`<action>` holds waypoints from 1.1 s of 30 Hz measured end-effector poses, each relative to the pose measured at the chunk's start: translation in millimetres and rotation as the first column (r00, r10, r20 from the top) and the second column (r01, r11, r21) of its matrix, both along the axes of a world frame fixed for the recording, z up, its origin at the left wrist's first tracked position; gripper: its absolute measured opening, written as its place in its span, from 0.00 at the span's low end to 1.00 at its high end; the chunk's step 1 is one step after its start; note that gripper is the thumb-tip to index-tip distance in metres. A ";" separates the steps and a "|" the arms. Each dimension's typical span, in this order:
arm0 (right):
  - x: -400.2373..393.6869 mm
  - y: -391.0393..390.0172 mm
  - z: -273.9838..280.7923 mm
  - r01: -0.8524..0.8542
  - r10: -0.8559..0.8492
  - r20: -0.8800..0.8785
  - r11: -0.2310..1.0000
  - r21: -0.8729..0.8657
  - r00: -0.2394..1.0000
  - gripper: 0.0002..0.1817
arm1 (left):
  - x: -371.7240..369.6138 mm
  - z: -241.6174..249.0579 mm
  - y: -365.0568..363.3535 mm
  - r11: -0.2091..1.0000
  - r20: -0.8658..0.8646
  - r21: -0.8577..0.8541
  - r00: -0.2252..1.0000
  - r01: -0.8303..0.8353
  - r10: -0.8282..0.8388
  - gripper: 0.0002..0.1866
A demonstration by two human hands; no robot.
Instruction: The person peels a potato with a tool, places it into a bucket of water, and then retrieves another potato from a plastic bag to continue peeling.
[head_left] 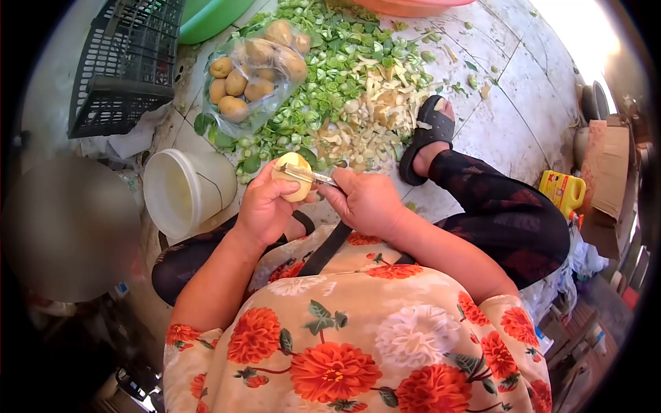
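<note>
In my left hand (pixel 264 210) sits a mostly peeled potato (pixel 295 191), pale yellow with a patch of brown skin near its top right. My right hand (pixel 365 199) is wrapped round the handle of a metal peeler (pixel 308 175), whose blade lies against the potato's face. Beyond my hands, a heap of potato peelings (pixel 372 120) covers part of the floor beside many cut green vegetable ends (pixel 330 62). A clear plastic bag (pixel 251 127) with several unpeeled potatoes (pixel 235 83) rests on the greens.
A white bucket (pixel 196 155) leans at my left, its mouth towards me. Behind it stand a black crate (pixel 131 62) and a green basin (pixel 213 17). A pink basin (pixel 413 5) is at the far edge. On the right are a yellow jug (pixel 561 191) and cardboard (pixel 604 162).
</note>
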State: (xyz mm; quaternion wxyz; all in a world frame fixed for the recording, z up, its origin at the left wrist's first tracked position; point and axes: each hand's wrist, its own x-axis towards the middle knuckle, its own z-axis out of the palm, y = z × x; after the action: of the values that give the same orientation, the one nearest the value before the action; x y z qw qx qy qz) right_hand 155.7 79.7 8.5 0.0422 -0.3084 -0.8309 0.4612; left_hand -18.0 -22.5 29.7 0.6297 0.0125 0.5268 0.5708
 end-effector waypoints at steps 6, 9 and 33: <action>5.8 14.2 -38.9 0.233 -0.223 0.164 0.971 -0.048 0.961 0.20 | 0.4 1.5 -2.6 0.986 0.132 0.127 0.983 0.112 -0.128 0.25; 4.3 13.0 -24.0 0.201 -0.193 0.097 0.977 -0.078 0.976 0.19 | -1.0 3.9 -1.0 0.994 0.117 0.096 0.991 0.058 -0.069 0.25; 1.4 0.9 1.0 0.038 -0.039 -0.128 0.999 -0.012 0.991 0.16 | -1.6 -6.0 -2.7 0.993 0.193 0.063 0.974 0.103 -0.114 0.24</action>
State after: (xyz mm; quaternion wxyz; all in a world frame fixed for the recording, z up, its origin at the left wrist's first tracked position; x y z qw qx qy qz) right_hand 157.1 80.6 9.5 0.1029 -0.2941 -0.8182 0.4832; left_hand -19.6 -25.1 23.7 0.7084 0.0014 0.4453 0.5476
